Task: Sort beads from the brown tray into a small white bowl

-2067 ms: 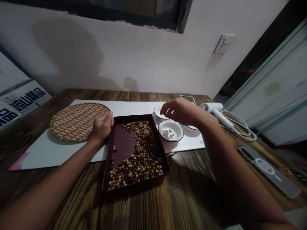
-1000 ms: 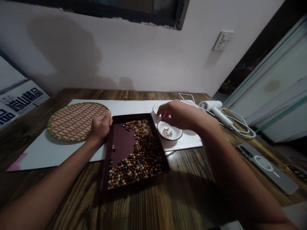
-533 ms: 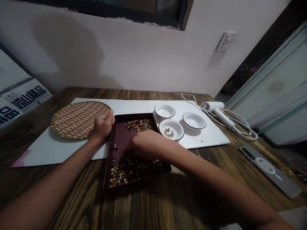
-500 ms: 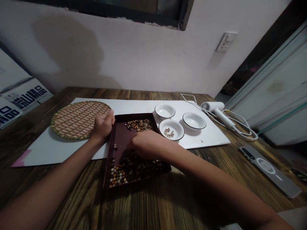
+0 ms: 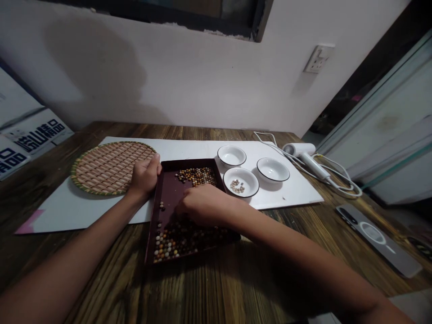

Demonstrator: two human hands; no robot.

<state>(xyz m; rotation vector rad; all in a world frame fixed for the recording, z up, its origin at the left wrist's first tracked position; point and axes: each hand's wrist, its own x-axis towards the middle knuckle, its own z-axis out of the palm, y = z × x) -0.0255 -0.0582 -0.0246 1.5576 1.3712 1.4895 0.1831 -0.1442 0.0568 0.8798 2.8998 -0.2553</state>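
Note:
My left hand (image 5: 145,177) is closed on the upper left rim of a dark maroon tray (image 5: 170,191). Small round beads (image 5: 167,245) in white, yellow, brown and black lie in the tray, one group at the far end and another at the near end. Over the tray's middle, my right hand (image 5: 202,204) is bent down with its fingers drawn together. Its fingertips are hidden behind the hand and in shadow, so what they hold cannot be made out. Just right of the tray, a white dark-rimmed bowl (image 5: 248,183) contains several pale beads (image 5: 237,186).
Two more white bowls (image 5: 231,155) (image 5: 273,170) stand on the white board (image 5: 199,147). At left lies a round woven tray (image 5: 111,168). A white hair dryer (image 5: 308,157) with its cord and a grey phone (image 5: 378,238) are at right. Printed boxes (image 5: 30,135) stand far left.
My right hand has shifted slightly left over the tray, fingers still pointing down. My left hand keeps its hold on the tray rim.

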